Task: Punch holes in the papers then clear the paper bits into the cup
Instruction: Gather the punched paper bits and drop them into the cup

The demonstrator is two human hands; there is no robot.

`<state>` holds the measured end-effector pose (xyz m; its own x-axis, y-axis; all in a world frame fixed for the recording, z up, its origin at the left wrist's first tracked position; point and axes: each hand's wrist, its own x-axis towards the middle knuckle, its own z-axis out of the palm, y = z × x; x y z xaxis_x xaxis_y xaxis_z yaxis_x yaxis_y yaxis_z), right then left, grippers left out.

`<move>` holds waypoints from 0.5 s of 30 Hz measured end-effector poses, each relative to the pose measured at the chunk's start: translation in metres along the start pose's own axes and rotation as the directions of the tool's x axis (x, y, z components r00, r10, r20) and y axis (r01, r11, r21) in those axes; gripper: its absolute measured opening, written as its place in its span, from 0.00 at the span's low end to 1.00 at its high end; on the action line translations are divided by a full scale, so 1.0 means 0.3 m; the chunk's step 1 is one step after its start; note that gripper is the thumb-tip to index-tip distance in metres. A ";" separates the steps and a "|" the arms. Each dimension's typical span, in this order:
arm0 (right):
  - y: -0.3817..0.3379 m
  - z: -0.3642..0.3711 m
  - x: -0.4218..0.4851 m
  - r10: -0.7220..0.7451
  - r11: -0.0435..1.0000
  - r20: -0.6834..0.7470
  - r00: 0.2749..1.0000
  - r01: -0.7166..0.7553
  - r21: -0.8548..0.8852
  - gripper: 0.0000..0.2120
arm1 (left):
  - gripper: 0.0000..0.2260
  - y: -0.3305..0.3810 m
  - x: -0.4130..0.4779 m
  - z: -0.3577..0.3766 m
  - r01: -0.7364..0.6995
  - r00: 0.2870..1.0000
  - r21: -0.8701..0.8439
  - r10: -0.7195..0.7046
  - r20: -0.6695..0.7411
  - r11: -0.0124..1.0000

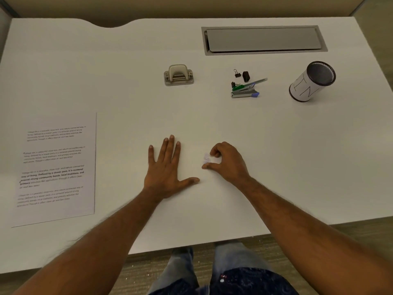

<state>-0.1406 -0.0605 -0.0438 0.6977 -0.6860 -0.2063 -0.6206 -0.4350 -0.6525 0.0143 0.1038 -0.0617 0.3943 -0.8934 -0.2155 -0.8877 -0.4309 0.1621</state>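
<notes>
Paper bits [206,159]: a small pale cluster on the counter [234,128], near centre, lying between my right thumb and curled fingers.

Right hand [228,161]: my grip is cupped around the bits, thumb tip and fingertips on the counter either side of them, closing in but not yet pinched shut. I cannot tell whether any bit is already lifted.

Left hand [167,169]: flat on the counter, fingers spread, holding nothing, just left of the bits.

Cup [311,81]: far right, dark rim, white label, well apart from the bits. It looks tilted in this wide view; I judge that to be the lens.

Punch [179,74]: far centre, set down, untouched.

Papers [56,169]: printed sheets at the left edge, lying flat; I cannot make out any holes in them from here.

Stapler [244,93], pen [251,83], clips [241,73]: a loose group far right of centre, between punch and cup.

Step judged: gathering bits, transfer to cup outstanding.

Risks:
- Bits are light and tiny; a loose pinch would shed some along the long carry to the cup.
- A quick sweep of either hand could scatter them off the near edge onto the floor.
- White bits on a white counter; strays could be missed.
- Reaching across could knock the stapler group.
</notes>
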 end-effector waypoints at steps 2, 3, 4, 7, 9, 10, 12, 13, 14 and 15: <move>-0.012 0.005 0.013 -0.025 1.000 -0.010 1.000 0.025 0.010 0.18 | 0.53 -0.018 -0.010 0.000 -0.002 1.000 -0.009 0.002 -0.015 1.000; -0.016 0.003 0.015 -0.035 0.999 -0.008 0.999 0.035 0.028 0.17 | 0.52 -0.024 -0.013 0.000 -0.007 1.000 -0.016 0.007 -0.022 1.000; -0.017 -0.003 0.016 -0.046 0.998 -0.002 0.999 0.046 0.052 0.16 | 0.52 -0.028 -0.014 0.000 -0.011 1.000 -0.022 0.011 -0.027 1.000; -0.002 -0.036 0.013 -0.117 0.991 -0.022 0.993 0.119 0.066 0.11 | 0.51 -0.038 -0.017 0.003 -0.017 0.999 -0.035 0.015 -0.043 0.999; 0.018 -0.053 0.002 -0.168 0.986 -0.050 0.985 0.168 -0.004 0.09 | 0.51 -0.042 -0.020 0.009 -0.017 0.999 -0.039 0.015 -0.046 0.999; 0.027 -0.055 -0.004 -0.184 0.982 -0.045 0.982 0.182 -0.046 0.10 | 0.51 -0.042 -0.022 0.013 -0.017 0.999 -0.037 0.016 -0.046 0.999; 0.035 -0.044 -0.016 -0.184 0.976 0.030 0.982 0.187 -0.112 0.18 | 0.50 -0.041 -0.025 0.019 -0.022 0.999 -0.037 0.020 -0.048 0.999; 0.031 -0.031 -0.022 -0.183 0.969 0.082 0.980 0.194 -0.152 0.22 | 0.50 -0.039 -0.026 0.022 -0.025 0.999 -0.040 0.023 -0.049 0.999; 0.024 -0.012 -0.028 -0.195 0.955 0.126 0.973 0.218 -0.201 0.25 | 0.49 -0.037 -0.026 0.025 -0.029 0.999 -0.039 0.027 -0.047 0.999; 0.018 0.009 -0.035 -0.221 0.934 0.157 0.963 0.255 -0.249 0.27 | 0.48 -0.033 -0.024 0.027 -0.035 0.999 -0.035 0.033 -0.042 0.999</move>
<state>-0.1504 -0.0540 -0.0469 0.8648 -0.4728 -0.1692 -0.4912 -0.7266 -0.4804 0.0185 0.1156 -0.0695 0.3742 -0.9118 -0.1690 -0.8921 -0.4037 0.2030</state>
